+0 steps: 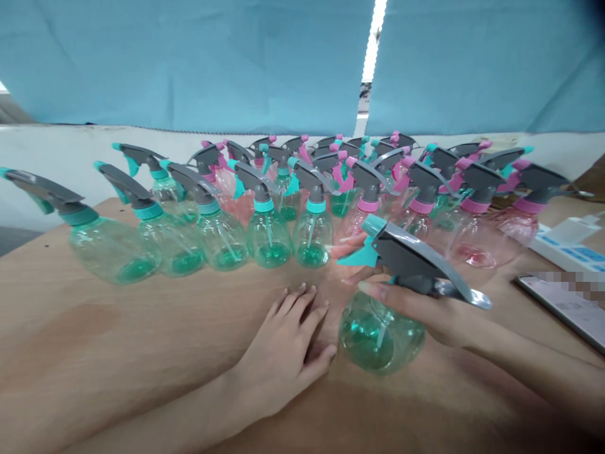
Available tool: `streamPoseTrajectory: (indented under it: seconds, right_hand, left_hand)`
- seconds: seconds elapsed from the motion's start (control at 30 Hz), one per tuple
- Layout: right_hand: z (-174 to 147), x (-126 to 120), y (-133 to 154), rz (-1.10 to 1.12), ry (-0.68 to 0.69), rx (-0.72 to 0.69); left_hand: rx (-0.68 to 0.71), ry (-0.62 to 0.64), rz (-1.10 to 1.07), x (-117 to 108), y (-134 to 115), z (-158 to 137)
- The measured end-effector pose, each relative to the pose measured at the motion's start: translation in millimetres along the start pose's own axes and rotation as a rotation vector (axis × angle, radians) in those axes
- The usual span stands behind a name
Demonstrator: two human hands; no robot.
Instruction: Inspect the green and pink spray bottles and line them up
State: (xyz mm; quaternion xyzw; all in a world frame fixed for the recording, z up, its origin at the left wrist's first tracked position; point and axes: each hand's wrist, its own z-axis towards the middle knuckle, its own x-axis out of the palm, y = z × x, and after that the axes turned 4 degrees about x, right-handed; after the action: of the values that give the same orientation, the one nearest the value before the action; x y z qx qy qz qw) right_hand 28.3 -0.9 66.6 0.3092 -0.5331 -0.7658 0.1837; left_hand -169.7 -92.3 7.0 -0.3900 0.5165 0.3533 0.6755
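Note:
My right hand [416, 306] grips a green spray bottle [380, 337] around its neck, just under the grey head with its teal trigger. The bottle tilts a little, and its head covers part of the pink bottles behind. Flat on the wooden table [155, 372], my left hand [290, 347] lies open with its fingers stretched forward, to the left of the held bottle. Ahead of it, a front row of green spray bottles [269, 239] stands upright on the table. Pink spray bottles [477, 246] continue that row to the right.
Behind the front row stand several more green and pink spray bottles [283, 189], crowded together. A phone [567, 309] lies at the right, near a white power strip [576, 243]. A blue cloth [212, 69] hangs across the back.

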Motion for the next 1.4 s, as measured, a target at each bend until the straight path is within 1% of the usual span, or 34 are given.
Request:
streamPoseTrajectory:
  seconds: [0.47, 0.63, 0.8, 1.0, 1.23, 1.4]
  right_hand:
    - [2.1, 2.6, 6.1, 0.061, 0.019, -0.040]
    - [3.5, 3.1, 8.7, 0.072, 0.034, -0.023]
    - [4.2, 2.4, 8.2, 0.019, 0.022, -0.015]
    - [4.0, -0.2, 6.4, -0.023, 0.049, 0.003]
    - [4.2, -2.1, 10.4, -0.087, 0.049, 0.041]
    - [-0.9, -9.1, 3.1, -0.178, 0.022, 0.075]
  left_hand:
    - [0.007, 0.013, 0.012, 0.2, 1.4, 0.5]
    - [0.005, -0.001, 0.010, 1.3, 1.2, -0.2]
    - [0.012, -0.004, 0.012, 1.4, 0.9, -0.8]
    - [0.004, 0.009, 0.013, 0.3, 0.7, 0.1]
    - [0.000, -0.023, -0.004, 2.1, 1.3, -0.6]
    - [-0.002, -0.004, 0.004, 2.1, 1.6, -0.4]
